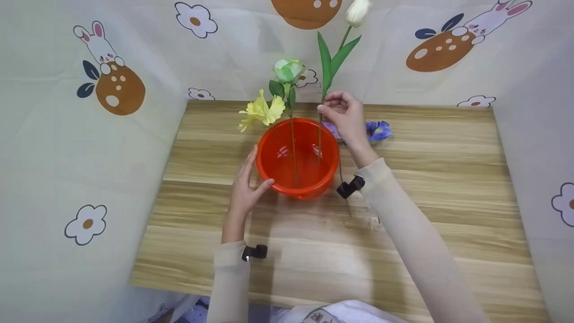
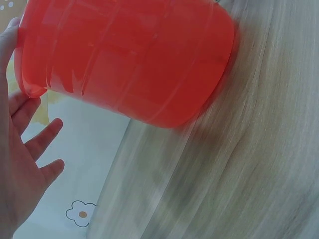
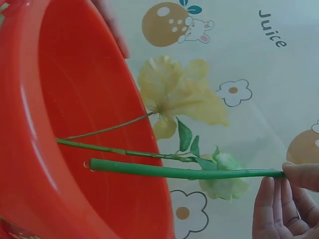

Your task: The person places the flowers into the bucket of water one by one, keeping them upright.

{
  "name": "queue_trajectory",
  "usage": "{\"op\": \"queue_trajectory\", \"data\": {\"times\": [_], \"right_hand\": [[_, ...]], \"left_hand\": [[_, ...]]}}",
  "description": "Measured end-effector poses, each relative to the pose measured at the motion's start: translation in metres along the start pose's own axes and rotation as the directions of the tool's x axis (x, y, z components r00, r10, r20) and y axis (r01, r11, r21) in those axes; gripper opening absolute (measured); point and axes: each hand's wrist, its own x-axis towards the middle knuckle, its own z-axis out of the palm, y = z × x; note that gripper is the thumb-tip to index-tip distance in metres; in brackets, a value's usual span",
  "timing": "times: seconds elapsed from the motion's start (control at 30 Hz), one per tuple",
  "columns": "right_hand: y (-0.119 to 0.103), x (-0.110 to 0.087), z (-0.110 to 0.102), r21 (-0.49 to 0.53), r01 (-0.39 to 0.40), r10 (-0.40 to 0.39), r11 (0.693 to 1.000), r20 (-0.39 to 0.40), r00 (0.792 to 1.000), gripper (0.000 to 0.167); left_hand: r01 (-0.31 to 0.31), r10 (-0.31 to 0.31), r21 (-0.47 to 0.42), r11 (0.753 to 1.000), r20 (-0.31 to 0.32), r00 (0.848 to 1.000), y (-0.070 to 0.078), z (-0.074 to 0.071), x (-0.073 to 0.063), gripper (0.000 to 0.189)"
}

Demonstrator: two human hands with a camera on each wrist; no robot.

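A red plastic bucket (image 1: 299, 190) stands on the wooden table. In it lean a yellow daffodil-like flower (image 1: 262, 110) and a pale green rose (image 1: 288, 72). My right hand (image 1: 349, 119) pinches the stem of a white tulip (image 1: 358, 12) between thumb and fingers; the right wrist view shows the cut end of its green stem (image 3: 179, 172) inside the bucket's mouth, apart from the wall. My left hand (image 1: 244, 193) rests on the bucket's left rim, with fingers mostly straight and spread. Purple-blue flowers (image 1: 379, 130) lie behind my right wrist, partly hidden.
Patterned cloth (image 1: 251, 49) hangs behind the table and along both sides. Thin stems (image 1: 349, 207) of the lying flowers reach forward on the table, right of the bucket. Dark cameras (image 1: 350, 185) are strapped at both wrists.
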Motion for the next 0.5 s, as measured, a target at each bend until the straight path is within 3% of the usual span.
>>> {"op": "queue_trajectory", "data": {"times": [0.5], "right_hand": [[0.024,-0.006,0.016,-0.008,-0.066,0.066,0.998,0.043,0.997,0.016]], "left_hand": [[0.014,-0.014,0.004,1.0,0.002,1.0,0.0,0.0,0.0,0.091]]}}
